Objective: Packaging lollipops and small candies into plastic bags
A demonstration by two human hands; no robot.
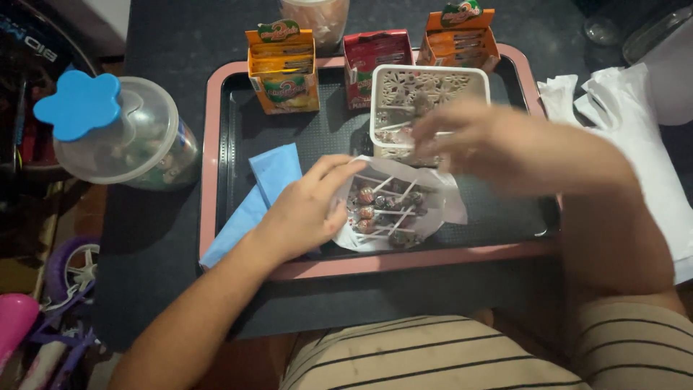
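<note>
Holding the near edge of a white paper bag (440, 198), the left hand (307, 209) rests on the pink tray (211, 144) with its fingers bent around the paper, so the mouth of the bag is kept open toward the right. Inside the bag lie several lollipops (379, 209), their white sticks pointing up and to the right, toward the white basket (429, 87). The right hand (469, 137) hangs just above the place where basket and bag meet, and it is blurred. I cannot tell if its fingers pinch something or are only half closed. The basket stands directly behind the bag, touching or almost touching it, so the right hand is the nearer one to the basket and the left hand the nearer one to the bag. The long side of the bag runs left to right across the tray.

A folded blue cloth (263, 188) lies partly under the left wrist. Two orange boxes (283, 68) and one red box (377, 61) stand along the far rim of the tray. A clear plastic jar with a blue flower-shaped lid (115, 133) stands on the dark table to the left, and white bags (621, 108) lie to the right. What is in the basket is hidden by the right hand.
</note>
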